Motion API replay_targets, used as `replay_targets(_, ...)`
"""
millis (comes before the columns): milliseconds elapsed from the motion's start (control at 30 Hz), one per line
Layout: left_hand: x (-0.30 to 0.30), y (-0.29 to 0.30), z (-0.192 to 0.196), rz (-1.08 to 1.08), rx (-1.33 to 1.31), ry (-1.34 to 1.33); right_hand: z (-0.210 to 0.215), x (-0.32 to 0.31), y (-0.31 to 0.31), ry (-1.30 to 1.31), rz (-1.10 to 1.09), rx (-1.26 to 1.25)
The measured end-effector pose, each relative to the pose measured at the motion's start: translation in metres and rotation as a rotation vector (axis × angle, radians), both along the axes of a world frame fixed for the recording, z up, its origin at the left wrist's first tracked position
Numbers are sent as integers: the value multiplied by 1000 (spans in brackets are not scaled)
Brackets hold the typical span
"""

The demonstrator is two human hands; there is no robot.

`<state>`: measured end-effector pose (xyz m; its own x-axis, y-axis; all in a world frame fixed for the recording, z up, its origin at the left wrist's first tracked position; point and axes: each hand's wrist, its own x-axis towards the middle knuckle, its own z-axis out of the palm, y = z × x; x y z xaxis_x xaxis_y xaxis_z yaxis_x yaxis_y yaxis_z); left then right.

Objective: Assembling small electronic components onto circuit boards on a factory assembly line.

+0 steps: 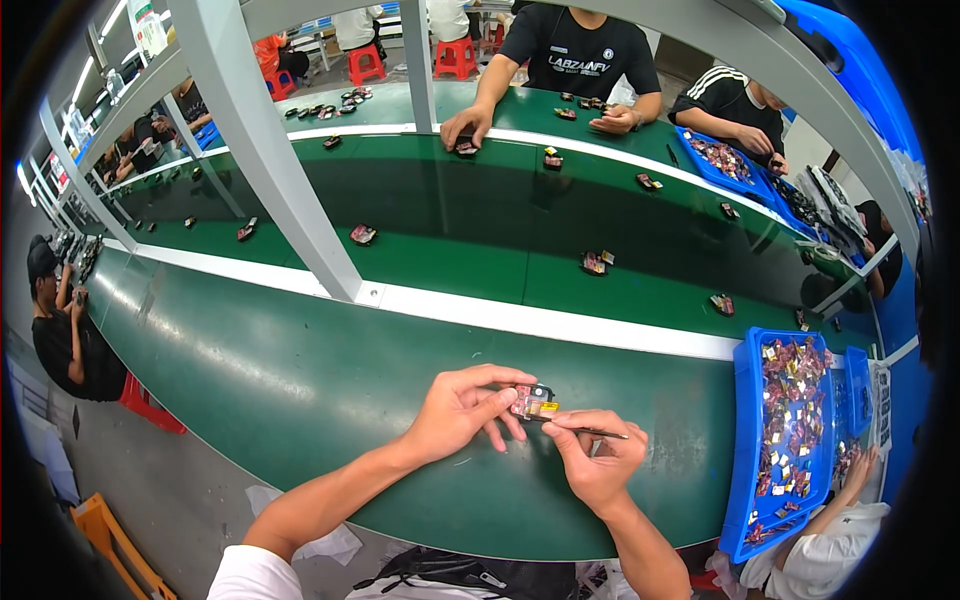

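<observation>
Between thumb and fingers, my left hand [462, 408] grips a small black-cased electronic part [535, 400] with a red circuit board and a yellow label. My right hand [603, 458] is closed on a thin dark tool, like tweezers [592, 432]. The tool's tip reaches the lower edge of the part, where my right fingertips also come close. Both hands are above the green worktable [380, 365]. What exactly the tip touches is too small to tell.
A blue tray [742, 455] full of small red boards stands at the right. Past a white rail [500, 318], a green conveyor belt [450, 255] carries several similar parts. A grey metal post [270, 150] rises at the left of centre. People sit across the belt and at both sides.
</observation>
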<state>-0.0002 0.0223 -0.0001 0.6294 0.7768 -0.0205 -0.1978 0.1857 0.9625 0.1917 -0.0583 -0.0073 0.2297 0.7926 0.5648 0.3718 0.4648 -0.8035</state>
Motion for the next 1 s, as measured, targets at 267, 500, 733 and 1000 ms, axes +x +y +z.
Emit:
replay_targets(267,0,1,1,-7,-22,-19,-2,1,0,34,-10,-20)
replay_targets(500,-1,-1,0,-6,-20,24,-1,1,-2,9,-44,-85)
replay_targets(733,-1,2,1,19,-36,-2,-1,0,-2,10,-53,-33)
replay_targets(1000,-1,1,0,24,-26,2,1,0,0,-104,19,60)
